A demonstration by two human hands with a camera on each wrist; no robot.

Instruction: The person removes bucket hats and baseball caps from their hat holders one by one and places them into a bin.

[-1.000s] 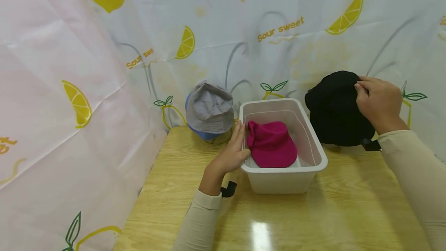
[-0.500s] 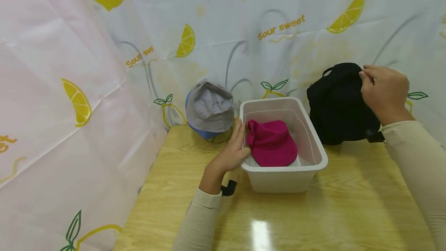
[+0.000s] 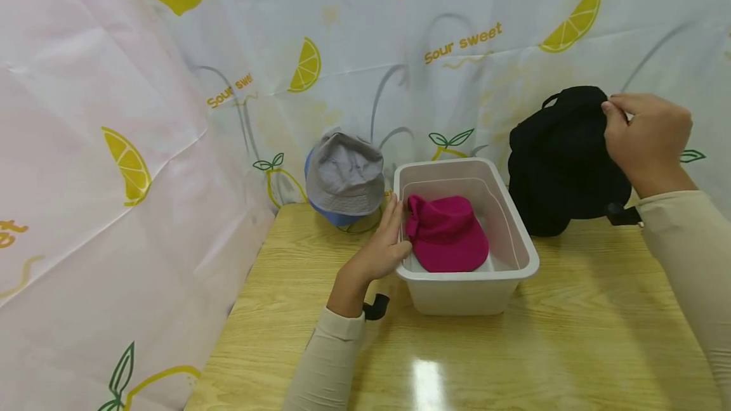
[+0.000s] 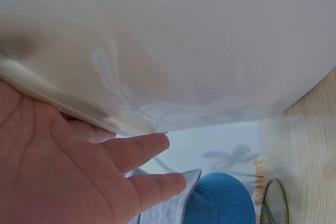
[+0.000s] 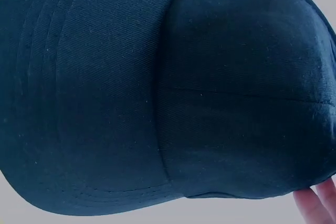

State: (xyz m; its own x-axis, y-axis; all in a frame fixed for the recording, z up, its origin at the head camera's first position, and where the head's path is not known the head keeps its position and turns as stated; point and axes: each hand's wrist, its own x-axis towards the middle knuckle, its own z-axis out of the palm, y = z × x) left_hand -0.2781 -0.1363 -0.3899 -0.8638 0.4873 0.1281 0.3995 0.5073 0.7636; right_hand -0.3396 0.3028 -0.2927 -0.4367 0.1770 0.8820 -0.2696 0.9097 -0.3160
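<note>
In the head view my right hand [image 3: 648,138] pinches the top of a black baseball cap [image 3: 577,151] near the back wall, right of a white plastic tub [image 3: 468,297]. The right wrist view shows the cap's brim and crown [image 5: 231,98] up close, with fingertips at its edge. Below the raised cap another black shape [image 3: 545,224] sits lower, its kind mostly hidden. My left hand [image 3: 377,252] lies against the tub's left rim with its fingers straight. Inside the tub lies a magenta cap [image 3: 448,233], its brim towards me.
Left of the tub a grey bucket hat [image 3: 345,173] sits over a blue hat [image 3: 337,217] on a wire stand [image 4: 275,198]. Everything stands on a wooden table [image 3: 297,309]. A lemon-print sheet [image 3: 342,11] hangs close behind and along the left side.
My right hand has risen and shifted right, lifting the black cap upward and exposing more of the black shape beneath. The left hand and the tub have stayed in place.
</note>
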